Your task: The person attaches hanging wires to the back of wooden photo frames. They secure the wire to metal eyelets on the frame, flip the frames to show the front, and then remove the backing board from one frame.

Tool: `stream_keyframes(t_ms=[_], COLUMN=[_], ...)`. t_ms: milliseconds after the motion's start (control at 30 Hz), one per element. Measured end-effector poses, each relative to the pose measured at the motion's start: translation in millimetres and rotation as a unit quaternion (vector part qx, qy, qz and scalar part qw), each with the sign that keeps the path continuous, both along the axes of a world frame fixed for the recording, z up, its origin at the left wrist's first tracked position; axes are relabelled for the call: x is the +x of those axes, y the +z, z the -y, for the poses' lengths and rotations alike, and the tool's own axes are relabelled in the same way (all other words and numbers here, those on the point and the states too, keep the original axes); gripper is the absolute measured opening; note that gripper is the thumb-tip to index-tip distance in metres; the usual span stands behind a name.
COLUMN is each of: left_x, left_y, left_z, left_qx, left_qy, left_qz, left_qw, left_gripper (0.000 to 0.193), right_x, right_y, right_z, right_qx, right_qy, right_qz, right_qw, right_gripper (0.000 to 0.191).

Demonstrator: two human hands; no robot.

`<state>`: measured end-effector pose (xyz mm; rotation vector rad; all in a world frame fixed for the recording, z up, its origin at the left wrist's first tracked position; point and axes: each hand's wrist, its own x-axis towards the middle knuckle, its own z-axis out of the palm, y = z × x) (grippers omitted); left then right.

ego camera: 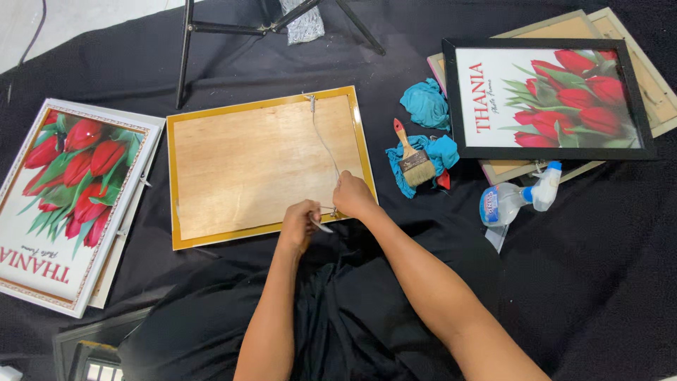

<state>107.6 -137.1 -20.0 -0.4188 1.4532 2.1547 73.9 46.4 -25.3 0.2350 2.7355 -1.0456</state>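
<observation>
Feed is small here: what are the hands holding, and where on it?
Both hands, left and right, pinch the hanging wire at its near end, by the frame's lower edge.

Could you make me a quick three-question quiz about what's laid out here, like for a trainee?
1. True or false: the frame under the hands lies with its wooden back up.
2. What lies on the teal cloth? A) paintbrush B) hammer C) scissors
3. Which hand is nearest the lower end of the hanging wire?

Key:
1. True.
2. A, the paintbrush.
3. The right hand pinches it at the frame's near edge; the left hand holds a small metal tool beside it.
</observation>
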Motion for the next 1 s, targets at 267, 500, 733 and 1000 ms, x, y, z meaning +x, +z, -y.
stream_keyframes(t_ms=[267,500,733,1000], left_x=[-6.3,13.9,13.2,4.8], left_y=[13.9,-8.1,2.4,-17.5], left_z=[1.1,-29.9,-32.9,-21.5], left_qx=[-0.183,-0.350,-0.423,-0.521], left_qy=[0.063,-0.139,-0.091,-0.138], left_qz=[-0.174,-0.191,-0.190,-0.231], left_qw=[0.965,0.907,0.881,0.810], left_gripper=[0.022,0.030,0.028,0.038], right_x=[0.0,3.5,3.2,-0.2], right_y=[6.7,16.8,17.7,-9.1], right_z=[-0.6,-0.3,1.7,-1.2], right_qx=[0.003,-0.054,-0.115,-0.005], right_qy=[-0.001,0.006,0.000,0.016], right_qz=[-0.002,-0.015,-0.017,-0.086], right_qw=[1.000,0.998,0.993,0.996], right_gripper=[0.026,0.018,0.012,0.012])
